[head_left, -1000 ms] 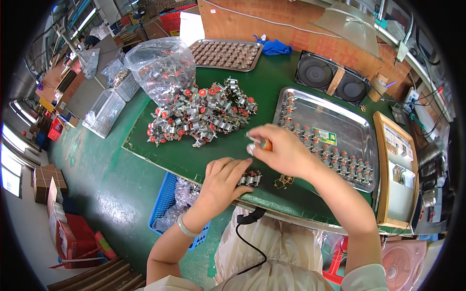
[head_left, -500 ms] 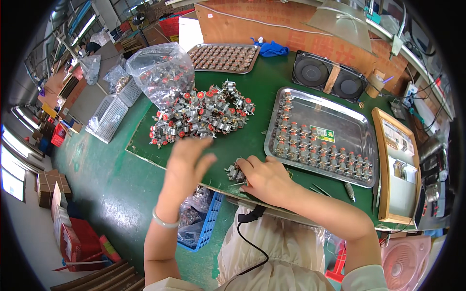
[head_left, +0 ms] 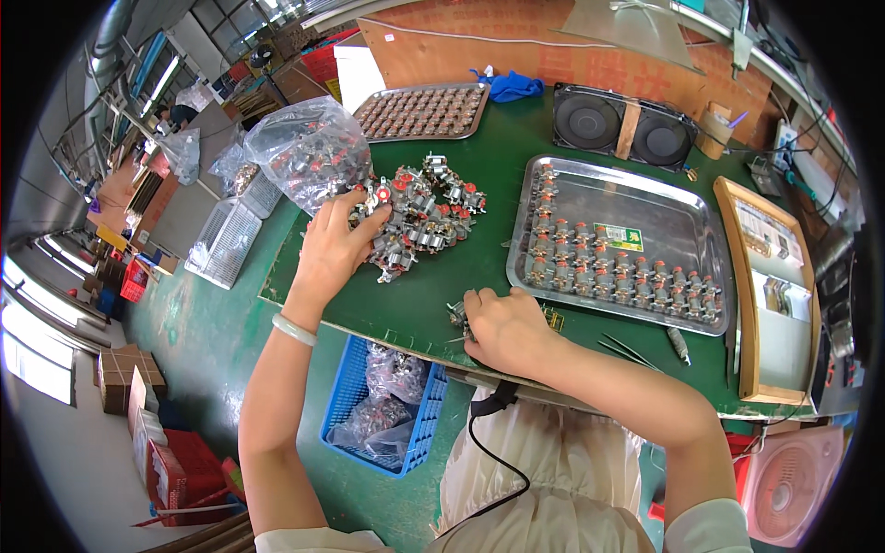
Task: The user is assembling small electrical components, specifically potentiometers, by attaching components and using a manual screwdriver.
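My left hand (head_left: pixel 334 247) reaches into the heap of small silver motors with red ends (head_left: pixel 419 217). Its thumb and fingers close round a motor at the heap's near left side; the grip is partly hidden. Close to the table's front edge, my right hand (head_left: pixel 509 330) lies curled, palm down, over a small silver metal part (head_left: pixel 457 313), likely a motor, which pokes out on its left. What else sits beneath those fingers is hidden. To the right, a metal tray (head_left: pixel 636 198) bears rows of upright motors along its left and near sides.
A clear plastic bag (head_left: pixel 309 152) of motors leans behind the heap. Further back is a full tray (head_left: pixel 424 111). Twin black speakers (head_left: pixel 622 129), a wooden frame (head_left: pixel 770 295) and tweezers (head_left: pixel 629 353) lie rightward. A blue crate (head_left: pixel 387 405) with bagged parts stands below the table edge.
My left hand has moved forward from the near table edge to the heap and closed on a motor there. My right hand stays by the front edge. The whole view has shifted slightly.
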